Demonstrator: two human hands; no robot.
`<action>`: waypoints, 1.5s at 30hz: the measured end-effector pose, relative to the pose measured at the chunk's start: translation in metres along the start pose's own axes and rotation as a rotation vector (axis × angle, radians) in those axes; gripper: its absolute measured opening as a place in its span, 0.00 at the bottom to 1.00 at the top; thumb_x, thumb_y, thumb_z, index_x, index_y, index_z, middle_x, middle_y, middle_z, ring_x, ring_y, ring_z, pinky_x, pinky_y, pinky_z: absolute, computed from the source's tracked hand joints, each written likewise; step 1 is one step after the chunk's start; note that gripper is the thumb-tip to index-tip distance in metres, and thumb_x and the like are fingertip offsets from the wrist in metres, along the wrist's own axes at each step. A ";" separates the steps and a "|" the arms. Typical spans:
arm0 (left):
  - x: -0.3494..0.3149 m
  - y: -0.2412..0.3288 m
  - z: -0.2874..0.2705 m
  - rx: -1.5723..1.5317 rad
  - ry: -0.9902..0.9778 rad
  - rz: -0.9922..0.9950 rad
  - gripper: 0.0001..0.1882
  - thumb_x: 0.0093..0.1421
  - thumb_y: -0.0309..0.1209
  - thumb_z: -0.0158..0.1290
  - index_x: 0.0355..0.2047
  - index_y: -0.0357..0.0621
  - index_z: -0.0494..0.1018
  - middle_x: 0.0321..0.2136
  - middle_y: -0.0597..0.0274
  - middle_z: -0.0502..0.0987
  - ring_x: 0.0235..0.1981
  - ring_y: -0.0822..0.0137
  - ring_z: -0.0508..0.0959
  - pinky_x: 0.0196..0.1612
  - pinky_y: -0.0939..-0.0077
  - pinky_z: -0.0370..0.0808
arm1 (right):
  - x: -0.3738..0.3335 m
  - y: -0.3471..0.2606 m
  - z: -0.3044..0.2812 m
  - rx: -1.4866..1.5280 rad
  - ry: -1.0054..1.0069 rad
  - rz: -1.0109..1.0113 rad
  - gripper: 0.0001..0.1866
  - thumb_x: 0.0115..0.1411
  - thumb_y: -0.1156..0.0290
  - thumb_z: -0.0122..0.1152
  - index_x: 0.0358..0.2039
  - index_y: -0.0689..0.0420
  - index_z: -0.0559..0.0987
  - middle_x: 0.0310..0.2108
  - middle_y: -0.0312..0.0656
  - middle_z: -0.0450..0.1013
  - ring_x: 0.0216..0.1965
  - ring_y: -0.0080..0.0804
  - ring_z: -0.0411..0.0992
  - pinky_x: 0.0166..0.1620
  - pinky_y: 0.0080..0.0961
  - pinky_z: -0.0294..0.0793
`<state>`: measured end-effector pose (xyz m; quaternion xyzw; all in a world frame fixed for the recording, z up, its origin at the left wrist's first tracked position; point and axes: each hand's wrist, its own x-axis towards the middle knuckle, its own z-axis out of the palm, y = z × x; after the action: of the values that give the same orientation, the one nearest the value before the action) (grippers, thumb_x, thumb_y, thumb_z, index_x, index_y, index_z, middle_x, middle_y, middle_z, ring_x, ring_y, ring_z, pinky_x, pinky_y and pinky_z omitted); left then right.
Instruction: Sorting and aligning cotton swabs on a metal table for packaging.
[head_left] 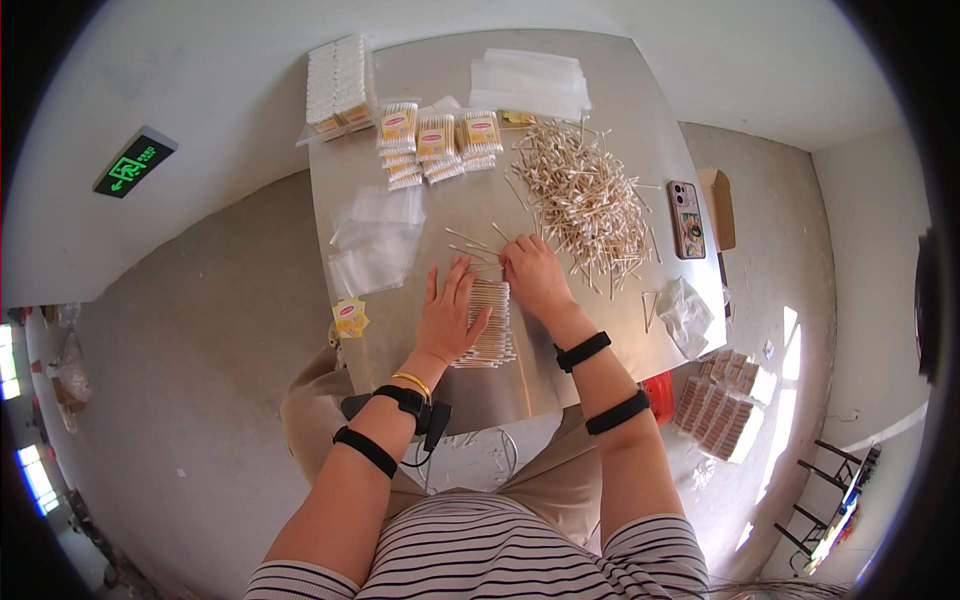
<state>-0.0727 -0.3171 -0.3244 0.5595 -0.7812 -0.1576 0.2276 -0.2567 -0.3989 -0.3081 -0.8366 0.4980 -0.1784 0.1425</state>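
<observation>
While one desk [460,205] carries one swab heap [588,195] and three stacks of packets [437,140], one neat row of swabs [495,320] lies near me, partly under my spread left fingers [451,281]; I cannot tell whether my right fingers [524,254], at its far end, pinch anything.

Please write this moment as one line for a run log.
left hand: spread on row of cotton swabs | right hand: at row's far end | loose swab pile: beyond right hand | phone: right table side
</observation>
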 end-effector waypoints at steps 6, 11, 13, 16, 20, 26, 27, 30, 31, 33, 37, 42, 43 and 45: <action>-0.001 -0.001 0.000 0.022 -0.008 -0.001 0.31 0.66 0.48 0.46 0.60 0.37 0.61 0.67 0.48 0.58 0.71 0.53 0.54 0.72 0.48 0.43 | 0.002 0.002 -0.006 0.071 0.014 -0.008 0.04 0.52 0.77 0.61 0.30 0.54 0.77 0.32 0.40 0.72 0.40 0.42 0.71 0.46 0.37 0.72; -0.001 -0.001 0.000 -0.007 -0.013 0.002 0.33 0.65 0.48 0.47 0.61 0.36 0.62 0.68 0.48 0.57 0.71 0.54 0.54 0.73 0.46 0.41 | 0.002 0.002 0.001 0.195 0.000 -0.003 0.04 0.54 0.78 0.61 0.31 0.55 0.79 0.32 0.42 0.72 0.40 0.45 0.71 0.45 0.38 0.73; -0.001 -0.002 -0.001 -0.008 -0.014 0.013 0.33 0.65 0.48 0.47 0.62 0.36 0.61 0.68 0.48 0.57 0.71 0.54 0.54 0.73 0.46 0.41 | 0.001 -0.001 0.001 0.309 0.019 0.087 0.04 0.55 0.76 0.62 0.32 0.56 0.79 0.32 0.42 0.72 0.40 0.46 0.71 0.44 0.39 0.72; -0.002 -0.003 -0.002 -0.070 -0.019 0.028 0.34 0.65 0.48 0.47 0.63 0.37 0.59 0.68 0.48 0.56 0.71 0.53 0.54 0.72 0.46 0.41 | 0.006 -0.006 0.001 0.252 0.101 0.090 0.06 0.53 0.74 0.65 0.32 0.55 0.79 0.34 0.41 0.71 0.42 0.44 0.70 0.46 0.39 0.72; -0.004 -0.005 0.001 -0.052 0.055 0.002 0.36 0.64 0.49 0.48 0.65 0.38 0.56 0.70 0.44 0.52 0.72 0.45 0.50 0.72 0.43 0.40 | 0.016 -0.013 0.006 0.245 0.105 0.092 0.07 0.52 0.71 0.68 0.32 0.54 0.79 0.35 0.40 0.71 0.43 0.44 0.69 0.46 0.38 0.72; -0.004 -0.005 0.004 -0.032 0.088 -0.058 0.38 0.64 0.50 0.48 0.67 0.38 0.54 0.70 0.38 0.48 0.72 0.39 0.45 0.72 0.41 0.38 | 0.021 -0.015 0.017 0.155 0.013 0.132 0.09 0.50 0.71 0.69 0.31 0.53 0.78 0.36 0.40 0.71 0.45 0.43 0.69 0.48 0.38 0.71; -0.003 -0.005 0.005 -0.030 0.084 -0.062 0.39 0.64 0.50 0.48 0.67 0.38 0.53 0.70 0.38 0.47 0.72 0.39 0.45 0.72 0.41 0.38 | 0.020 -0.013 0.018 0.146 0.013 0.112 0.09 0.50 0.71 0.69 0.32 0.52 0.78 0.36 0.40 0.71 0.45 0.43 0.69 0.48 0.38 0.71; -0.003 -0.004 0.004 -0.019 0.058 -0.076 0.40 0.64 0.50 0.48 0.68 0.37 0.52 0.71 0.38 0.46 0.72 0.39 0.44 0.72 0.41 0.38 | 0.016 -0.009 0.014 0.144 -0.003 0.085 0.10 0.49 0.72 0.70 0.32 0.52 0.78 0.37 0.40 0.71 0.45 0.44 0.69 0.48 0.38 0.72; -0.004 -0.005 0.003 -0.018 0.059 -0.078 0.40 0.64 0.50 0.48 0.68 0.37 0.52 0.71 0.38 0.46 0.72 0.39 0.44 0.72 0.41 0.38 | 0.016 -0.011 0.009 0.149 -0.017 0.078 0.09 0.49 0.72 0.70 0.31 0.53 0.78 0.36 0.41 0.71 0.45 0.44 0.69 0.48 0.38 0.72; -0.005 -0.008 0.003 0.003 0.068 -0.064 0.40 0.64 0.50 0.48 0.68 0.37 0.52 0.70 0.37 0.46 0.72 0.39 0.44 0.72 0.41 0.38 | 0.025 -0.018 0.005 0.202 0.016 0.086 0.08 0.49 0.73 0.69 0.30 0.53 0.78 0.36 0.41 0.71 0.44 0.44 0.69 0.48 0.38 0.72; -0.003 -0.006 0.005 -0.005 0.064 -0.056 0.40 0.64 0.50 0.48 0.68 0.37 0.52 0.70 0.37 0.46 0.72 0.39 0.44 0.72 0.40 0.38 | 0.037 -0.017 0.014 0.244 0.035 0.128 0.07 0.49 0.74 0.68 0.29 0.53 0.79 0.36 0.41 0.70 0.44 0.45 0.69 0.48 0.38 0.72; -0.004 -0.008 0.007 -0.038 0.091 -0.055 0.40 0.64 0.49 0.48 0.68 0.35 0.52 0.70 0.36 0.46 0.72 0.39 0.44 0.72 0.40 0.38 | 0.028 -0.012 0.019 0.139 -0.047 0.045 0.10 0.49 0.76 0.65 0.34 0.52 0.79 0.35 0.42 0.71 0.43 0.45 0.70 0.47 0.39 0.72; -0.004 -0.008 0.006 -0.040 0.090 -0.055 0.40 0.64 0.49 0.48 0.68 0.35 0.52 0.70 0.36 0.46 0.72 0.39 0.44 0.72 0.40 0.38 | 0.025 -0.012 0.015 0.148 -0.057 0.029 0.10 0.50 0.76 0.65 0.34 0.52 0.79 0.35 0.43 0.71 0.43 0.45 0.70 0.47 0.39 0.72; -0.005 -0.008 0.004 -0.013 0.094 -0.049 0.40 0.64 0.49 0.48 0.68 0.35 0.51 0.70 0.36 0.47 0.72 0.39 0.45 0.72 0.40 0.37 | 0.027 -0.011 0.008 0.178 0.002 0.113 0.08 0.51 0.75 0.65 0.33 0.52 0.79 0.36 0.44 0.71 0.44 0.46 0.70 0.48 0.40 0.72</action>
<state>-0.0669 -0.3154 -0.3332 0.5837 -0.7547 -0.1417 0.2640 -0.2329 -0.4171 -0.3067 -0.7910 0.5267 -0.2144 0.2259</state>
